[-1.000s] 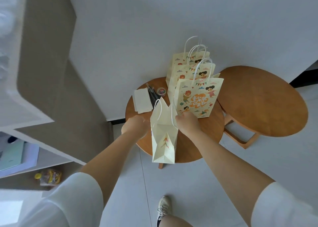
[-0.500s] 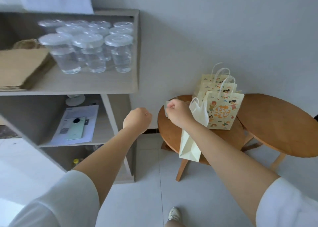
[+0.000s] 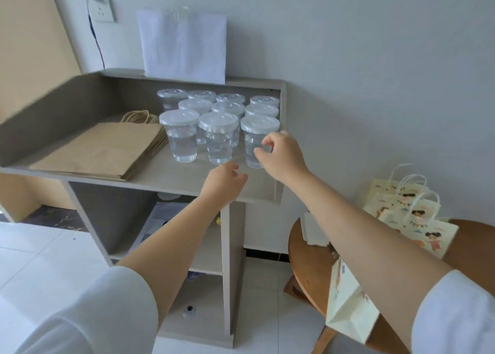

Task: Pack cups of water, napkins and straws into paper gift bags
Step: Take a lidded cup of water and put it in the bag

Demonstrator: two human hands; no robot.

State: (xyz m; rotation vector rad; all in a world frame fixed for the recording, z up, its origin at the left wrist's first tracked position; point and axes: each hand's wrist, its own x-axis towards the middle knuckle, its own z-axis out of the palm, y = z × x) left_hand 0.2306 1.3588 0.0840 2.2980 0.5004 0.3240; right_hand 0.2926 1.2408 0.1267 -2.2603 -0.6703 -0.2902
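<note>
The right hand (image 3: 281, 152) is curling around the front-right cup (image 3: 251, 144), grip not clearly closed; the left hand (image 3: 223, 183) is hanging relaxed, empty. Grasping mid-wall, upright, seems safest.

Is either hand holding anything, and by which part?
Left hand holds nothing. Right hand curls at the side of the front-right clear plastic lidded water cup; closed grip cannot be told.

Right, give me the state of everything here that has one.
Cups: lidded, holding water, upright on the shelf.
Brown bags: flat, stacked.
Printed gift bags: upright on the round table.
Pale bag: overhanging the table edge.
Left hand: loosely curled, holding nothing.
Right hand: fingers curled at the front right cup; grip unclear.
</note>
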